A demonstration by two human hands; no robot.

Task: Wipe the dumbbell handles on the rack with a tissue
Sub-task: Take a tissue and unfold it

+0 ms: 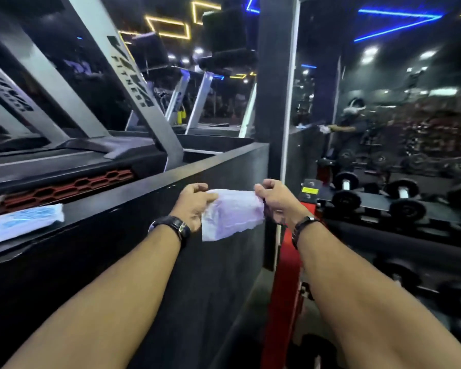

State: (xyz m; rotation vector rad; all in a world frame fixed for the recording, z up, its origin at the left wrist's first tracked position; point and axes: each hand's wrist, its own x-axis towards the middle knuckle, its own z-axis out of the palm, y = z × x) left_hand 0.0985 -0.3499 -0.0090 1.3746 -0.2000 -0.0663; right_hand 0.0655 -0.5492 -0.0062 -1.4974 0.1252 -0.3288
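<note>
Both hands are raised in front of a dark partition wall (218, 166), and between them hangs the tissue (230, 214), a pale, crumpled sheet stretched across the gap. The left hand (193, 202) pinches its left edge, fingers (197, 188) curled narrow around the paper; the right hand (276, 199) grips the right edge in the same way, fingers folded tight on it. Neither hand holds anything else. The tissue is in mid-air, clear of the wall and well apart from any dumbbell. The rack (378, 202) sits at about three o'clock from the hands, behind a red upright (285, 275), with the dumbbells (403, 193) lying in a row on it, their pale handles showing between black heads. More dumbbells appear lower down at about four o'clock, blurred. At nine o'clock a blue and white packet (24, 222) rests on the top ledge of the wall, apparently the tissue pack, though its print is too smeared to read. Treadmills (133, 83) stand beyond the wall at eleven o'clock, and a mirror (383, 102) at two o'clock. As a judgement, the task is at its very start: a tissue is in hand and being spread or readied, but no handle shows any contact with it, so all the wiping looks left to do, beginning with a turn toward the rack.
</note>
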